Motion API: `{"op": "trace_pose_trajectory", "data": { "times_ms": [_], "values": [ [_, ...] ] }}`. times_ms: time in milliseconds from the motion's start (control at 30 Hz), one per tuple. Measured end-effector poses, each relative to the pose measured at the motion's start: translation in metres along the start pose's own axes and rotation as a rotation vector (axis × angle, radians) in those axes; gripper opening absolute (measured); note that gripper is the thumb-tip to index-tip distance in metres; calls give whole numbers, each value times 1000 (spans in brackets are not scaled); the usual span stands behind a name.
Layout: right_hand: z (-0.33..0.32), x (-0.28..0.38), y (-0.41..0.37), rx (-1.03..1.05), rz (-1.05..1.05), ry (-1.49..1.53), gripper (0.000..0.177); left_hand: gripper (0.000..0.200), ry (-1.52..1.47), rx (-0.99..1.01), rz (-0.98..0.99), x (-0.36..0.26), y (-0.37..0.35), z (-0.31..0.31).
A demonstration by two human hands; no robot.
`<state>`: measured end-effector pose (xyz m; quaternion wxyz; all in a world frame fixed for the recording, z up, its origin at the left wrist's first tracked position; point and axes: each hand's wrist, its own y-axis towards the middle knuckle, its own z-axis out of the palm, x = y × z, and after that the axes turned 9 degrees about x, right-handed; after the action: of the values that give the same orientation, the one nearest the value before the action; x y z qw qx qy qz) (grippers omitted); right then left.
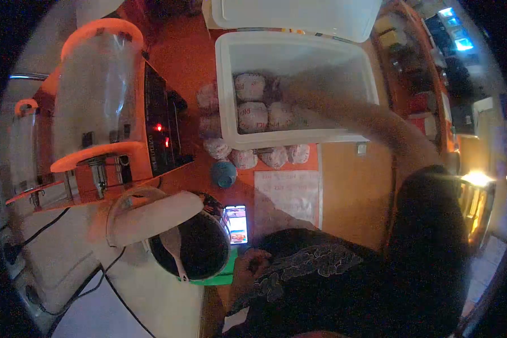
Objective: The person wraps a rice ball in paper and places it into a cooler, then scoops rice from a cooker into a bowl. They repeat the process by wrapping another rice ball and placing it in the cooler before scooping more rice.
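Observation:
My right hand [292, 90] reaches far forward into an open white cooler box [228, 84]. The hand is blurred and sits among several white wrapped packets with red print [252, 115] inside the box. Whether it grips one cannot be told. My left hand [248, 267] lies close to my body at the counter's edge, fingers curled with nothing seen in it. It is right beside a dark round pot [205, 253] with a white spoon [173, 248] in it, and just below a lit phone [236, 223].
More wrapped packets [276, 156] lie on the orange counter in front of and left of the box. A teal round object [224, 173], a printed sheet [287, 194], a pale pot lid [152, 217], an orange drink dispenser [96, 96] and cables [112, 287] fill the left.

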<state>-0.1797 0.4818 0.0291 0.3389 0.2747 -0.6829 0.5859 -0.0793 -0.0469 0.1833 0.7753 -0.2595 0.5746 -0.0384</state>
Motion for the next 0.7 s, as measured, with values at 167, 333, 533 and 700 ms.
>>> {"op": "trace_pose_trajectory", "data": {
  "times_ms": [167,333,533,700],
  "values": [
    [12,-8,19,65,-63,89,57,17,103,-5,63,-4,-3,-3],
    [15,4,10,92,-29,70,59,17,158,-30,-12,-15,-5,-1],
    [20,21,-5,17,97,-40,59,16,25,11,-23,-13,0,1],
    [26,26,-14,-59,134,-51,59,18,-35,16,-2,-20,1,2]
  ]
}}
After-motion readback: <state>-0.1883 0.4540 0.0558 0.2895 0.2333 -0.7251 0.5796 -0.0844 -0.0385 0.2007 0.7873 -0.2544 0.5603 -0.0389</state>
